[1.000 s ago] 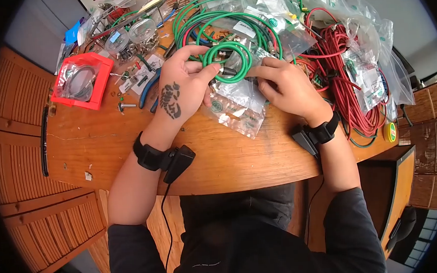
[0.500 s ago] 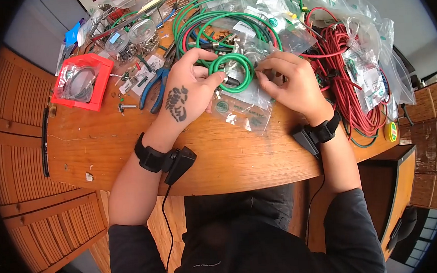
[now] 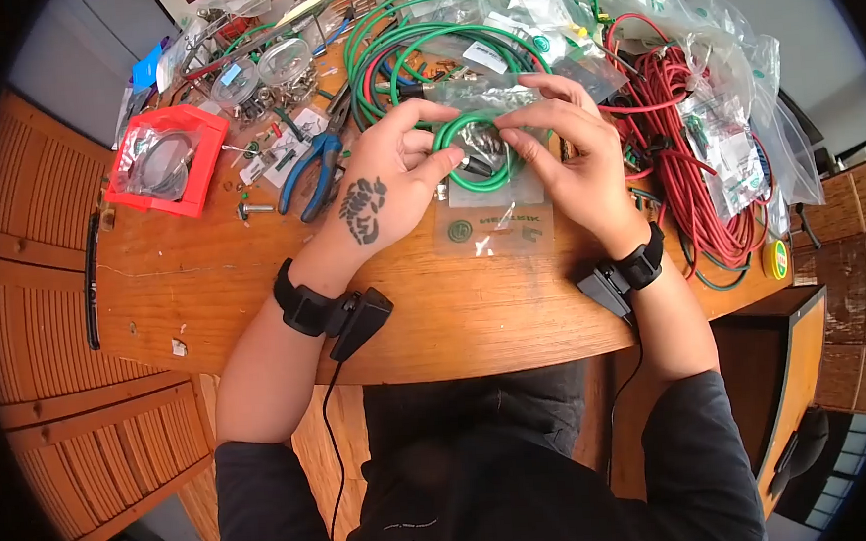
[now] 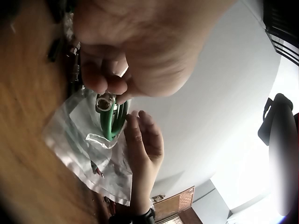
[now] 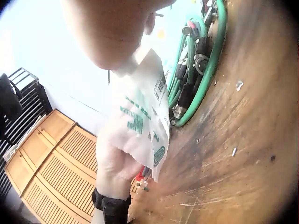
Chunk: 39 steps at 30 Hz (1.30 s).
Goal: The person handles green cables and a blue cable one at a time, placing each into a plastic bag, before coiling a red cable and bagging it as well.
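Observation:
My left hand point(image 3: 378, 189) pinches a small coil of green cable point(image 3: 487, 180) between thumb and fingers. Below those fingers, a metal connector point(image 4: 103, 103) on the cable shows in the left wrist view. A clear plastic bag point(image 3: 495, 229) with green print hangs under and around the coil. At the coil's right side, my right hand point(image 3: 580, 157) has thumb and forefinger close together, pinching the bag near its upper edge. Its other fingers are spread above. The right wrist view shows the bag hanging just below that hand, while its fingertips are hidden.
Larger green cable coils point(image 3: 361, 62) lie behind my hands. Red cables point(image 3: 690, 170) and several plastic bags point(image 3: 738, 63) are heaped at the right. On the left are blue-handled pliers point(image 3: 320, 173), a red bin point(image 3: 210, 150) and round tubs point(image 3: 285, 66) of small parts.
Both hands, the coil and the bag have shifted slightly right and toward me. The bag now hangs straighter under the coil, and the right fingers have come back to the coil's side.

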Each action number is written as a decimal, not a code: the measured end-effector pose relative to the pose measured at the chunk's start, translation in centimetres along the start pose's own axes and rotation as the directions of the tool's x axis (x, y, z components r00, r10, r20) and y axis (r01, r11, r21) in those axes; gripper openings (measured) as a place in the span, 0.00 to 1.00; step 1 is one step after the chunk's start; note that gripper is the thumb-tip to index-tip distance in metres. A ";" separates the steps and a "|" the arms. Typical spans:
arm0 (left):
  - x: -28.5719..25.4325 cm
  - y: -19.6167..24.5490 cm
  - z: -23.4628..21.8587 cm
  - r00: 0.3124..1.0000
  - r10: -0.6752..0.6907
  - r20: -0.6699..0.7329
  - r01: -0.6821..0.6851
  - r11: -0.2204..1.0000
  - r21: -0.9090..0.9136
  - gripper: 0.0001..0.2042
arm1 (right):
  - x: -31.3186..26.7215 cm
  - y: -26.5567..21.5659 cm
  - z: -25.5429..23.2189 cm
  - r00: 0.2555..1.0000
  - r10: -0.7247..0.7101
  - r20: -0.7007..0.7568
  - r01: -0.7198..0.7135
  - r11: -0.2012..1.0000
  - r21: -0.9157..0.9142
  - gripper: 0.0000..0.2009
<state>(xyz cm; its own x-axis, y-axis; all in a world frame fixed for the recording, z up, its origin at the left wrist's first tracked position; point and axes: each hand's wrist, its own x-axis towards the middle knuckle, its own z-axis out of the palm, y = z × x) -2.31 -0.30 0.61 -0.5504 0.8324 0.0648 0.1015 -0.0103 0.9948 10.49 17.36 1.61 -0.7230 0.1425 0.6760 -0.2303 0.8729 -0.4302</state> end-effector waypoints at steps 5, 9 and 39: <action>0.3 -0.2 0.0 1.000 0.025 0.013 -0.024 0.997 -0.072 0.17 | -0.2 0.0 0.2 0.995 0.097 0.024 -0.100 0.985 0.138 0.11; -0.1 0.5 0.6 0.994 0.081 -0.076 -0.093 0.981 -0.170 0.17 | -0.2 0.0 0.6 0.977 0.156 -0.146 -0.123 0.970 0.211 0.20; -0.5 0.0 1.3 0.976 0.129 -0.176 -0.132 0.991 -0.010 0.12 | -0.8 -0.1 0.7 0.875 0.337 0.348 -0.484 0.646 0.590 0.20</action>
<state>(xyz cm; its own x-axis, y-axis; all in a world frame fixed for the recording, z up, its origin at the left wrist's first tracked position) -1.01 0.01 0.44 -0.6703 0.7132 0.2050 0.1654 -0.1258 0.9782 10.66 16.83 0.71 -0.9369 0.2562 0.2378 -0.1832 0.2194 -0.9583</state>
